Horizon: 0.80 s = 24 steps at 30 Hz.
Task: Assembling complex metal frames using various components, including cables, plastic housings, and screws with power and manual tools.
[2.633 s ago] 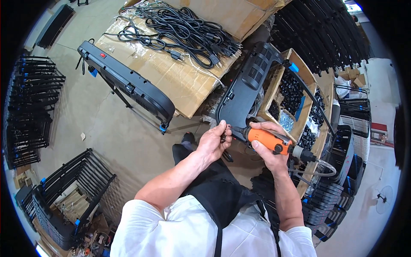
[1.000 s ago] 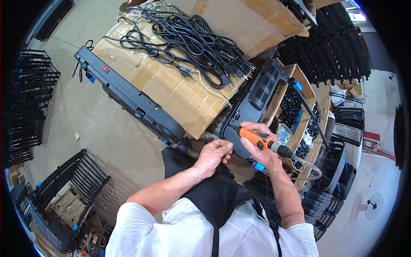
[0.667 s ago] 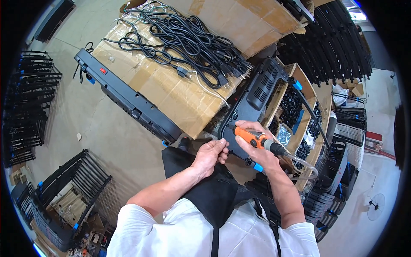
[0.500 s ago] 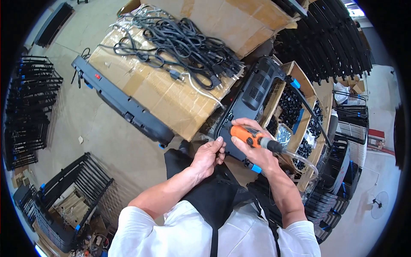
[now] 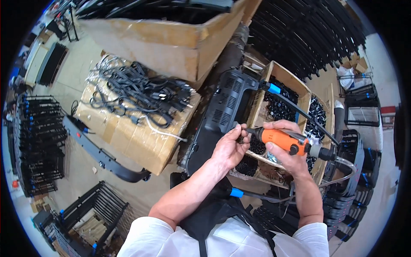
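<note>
Concrete floor (image 5: 81, 175) is seen between stacks of equipment; at far left, black frames (image 5: 38, 141) are racked closely together. Nearer, at lower left, pale scraps (image 5: 92, 227) are enclosed by a group of black tubular frames (image 5: 102, 205). A curved black panel (image 5: 113, 160), fitted with a red switch, is set beside a cardboard box (image 5: 141, 150). On this box a tangle of black cables (image 5: 137, 92) is heaped, blurred, and a white cord (image 5: 162, 132) is trailed toward the near edge. Behind it, a larger open carton (image 5: 141, 43) is filled with long black parts (image 5: 162, 13). Right of the boxes, a black vented housing (image 5: 227, 103) is partly covered by the left hand (image 5: 231, 147), whose thumb and forefinger are drawn together at the tip of an orange power screwdriver (image 5: 280, 140); whether anything small is pinched there cannot be told. Beyond, a wooden tray (image 5: 291, 78) is divided into compartments: black knob-like parts (image 5: 280, 103) are held in one, more dark parts (image 5: 316, 116) in the one to its right, and small dark pieces (image 5: 246, 166) in the front. Over the tray, the screwdriver's body is gripped by the right hand (image 5: 287, 147), and a clear hose (image 5: 349, 165) is attached at its rear.
</note>
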Each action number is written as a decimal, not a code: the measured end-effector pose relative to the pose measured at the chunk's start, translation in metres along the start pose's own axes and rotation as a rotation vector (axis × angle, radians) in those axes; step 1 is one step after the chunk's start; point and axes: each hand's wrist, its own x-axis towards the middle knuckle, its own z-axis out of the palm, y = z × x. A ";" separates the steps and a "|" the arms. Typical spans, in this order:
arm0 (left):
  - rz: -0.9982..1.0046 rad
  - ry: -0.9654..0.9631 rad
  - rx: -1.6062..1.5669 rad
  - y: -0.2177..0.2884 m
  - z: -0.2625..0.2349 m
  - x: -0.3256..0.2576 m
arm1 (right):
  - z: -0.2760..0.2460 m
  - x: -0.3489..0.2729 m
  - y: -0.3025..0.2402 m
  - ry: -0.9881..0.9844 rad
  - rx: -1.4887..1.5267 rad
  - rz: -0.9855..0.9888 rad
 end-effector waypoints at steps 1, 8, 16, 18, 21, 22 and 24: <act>-0.015 0.006 0.004 -0.005 0.011 0.011 | -0.014 0.005 0.003 0.004 -0.013 -0.018; 0.079 0.090 0.222 -0.041 0.058 0.092 | -0.080 0.060 0.027 0.125 0.021 0.061; 0.046 0.047 0.506 -0.038 0.048 0.109 | -0.109 0.148 0.067 0.196 0.042 0.074; 0.031 -0.020 0.478 -0.031 0.039 0.114 | -0.107 0.161 0.076 0.162 0.044 0.039; 0.022 0.035 0.447 -0.021 0.037 0.118 | -0.104 0.173 0.087 0.118 0.009 0.050; 0.019 0.030 0.444 -0.020 0.039 0.120 | -0.104 0.175 0.091 0.110 -0.040 0.054; 0.002 0.076 0.440 -0.018 0.042 0.124 | -0.105 0.178 0.094 0.102 -0.095 0.060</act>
